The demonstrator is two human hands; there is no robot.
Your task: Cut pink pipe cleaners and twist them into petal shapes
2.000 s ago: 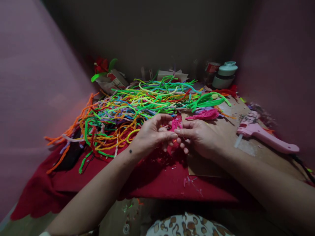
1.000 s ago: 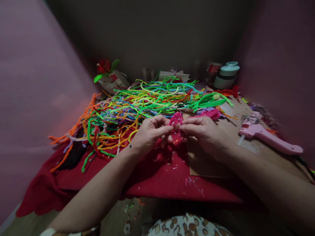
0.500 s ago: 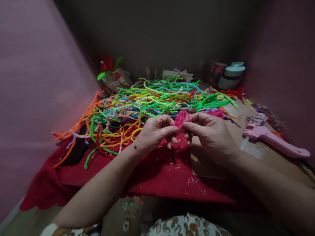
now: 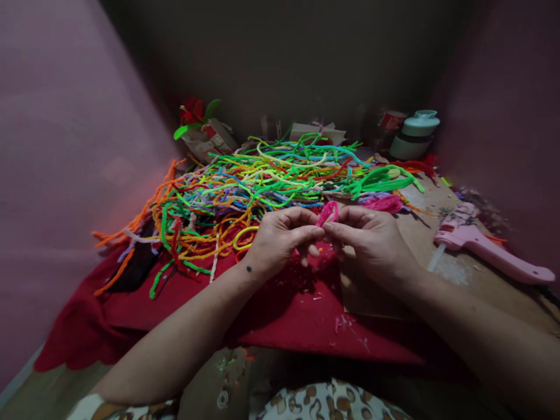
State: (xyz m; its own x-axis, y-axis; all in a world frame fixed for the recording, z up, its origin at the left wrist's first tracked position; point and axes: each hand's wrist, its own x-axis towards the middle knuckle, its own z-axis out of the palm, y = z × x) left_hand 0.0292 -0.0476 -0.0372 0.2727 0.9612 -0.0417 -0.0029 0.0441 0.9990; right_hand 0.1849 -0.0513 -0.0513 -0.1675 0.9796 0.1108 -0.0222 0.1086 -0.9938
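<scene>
Between my two hands is a small loop of bent pink pipe cleaner [image 4: 328, 213], held up above the red cloth. The fingertips of my left hand [image 4: 286, 233] pinch its left side. My right hand [image 4: 367, 236] pinches it from the right, thumb and forefinger close to the left thumb. The fingertips cover the lower end of the loop. Just behind my right hand lies another bright pink pipe cleaner piece [image 4: 385, 203]. Yellow-and-orange scissor handles [image 4: 244, 238] show partly beside my left hand.
A tangled heap of coloured pipe cleaners [image 4: 262, 181] spreads behind my hands. On the right, a pink glue gun [image 4: 490, 245] rests on a brown board [image 4: 420, 233]. A teal-lidded jar [image 4: 415, 134] stands at the back. Scraps dot the red cloth [image 4: 297, 315].
The pink loop has turned and looks narrower now. Both hands have shifted slightly to the right in view, and their thumbs are closer together.
</scene>
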